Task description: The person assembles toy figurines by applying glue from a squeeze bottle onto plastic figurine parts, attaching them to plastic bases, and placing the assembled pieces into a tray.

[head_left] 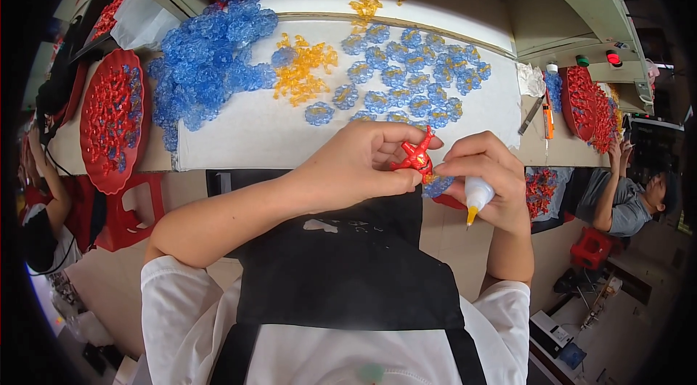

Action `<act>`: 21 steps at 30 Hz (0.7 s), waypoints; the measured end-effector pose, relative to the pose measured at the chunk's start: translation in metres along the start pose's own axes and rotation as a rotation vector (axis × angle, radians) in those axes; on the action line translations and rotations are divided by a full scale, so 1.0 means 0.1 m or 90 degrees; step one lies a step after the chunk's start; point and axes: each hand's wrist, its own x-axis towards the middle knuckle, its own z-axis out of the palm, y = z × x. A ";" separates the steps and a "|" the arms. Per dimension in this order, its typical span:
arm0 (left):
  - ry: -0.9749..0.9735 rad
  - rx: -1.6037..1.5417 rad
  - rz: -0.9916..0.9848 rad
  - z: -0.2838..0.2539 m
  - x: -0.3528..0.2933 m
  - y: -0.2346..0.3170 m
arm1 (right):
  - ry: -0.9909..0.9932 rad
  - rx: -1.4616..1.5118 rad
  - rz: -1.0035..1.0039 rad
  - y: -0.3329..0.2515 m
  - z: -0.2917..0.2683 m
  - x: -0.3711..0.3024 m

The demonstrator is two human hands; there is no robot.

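In front of my apron, close to the table's front edge, my left hand (361, 160) is closed on a small glossy red plastic figure (417, 157) with thin limbs sticking up. Just right of it, my right hand (501, 176) grips a small white squeeze bottle (479, 192) whose yellow nozzle tips downward, away from the figure. The right fingertips meet the figure's lower side. A clear blue flower-shaped piece (438, 187) with some yellow on it shows under the figure, between both hands; which hand carries it I cannot tell.
Blue pieces with yellow centres (393, 77) spread over the white board (239, 139). Loose yellow pieces (305, 69) and a heap of blue ones (210, 51) lie left. Red trays (86, 123) of red parts flank the table. An orange marker (547, 120) lies right. People work at both sides.
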 end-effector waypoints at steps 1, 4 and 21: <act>0.013 0.026 0.018 0.00 0.00 -0.02 | -0.008 0.014 0.013 0.00 0.01 -0.01; 0.048 0.057 0.049 0.02 -0.04 -0.04 | -0.007 0.029 0.015 0.03 0.05 -0.05; 0.094 -0.094 -0.010 0.13 -0.06 -0.11 | -0.005 0.045 -0.014 0.08 0.07 -0.11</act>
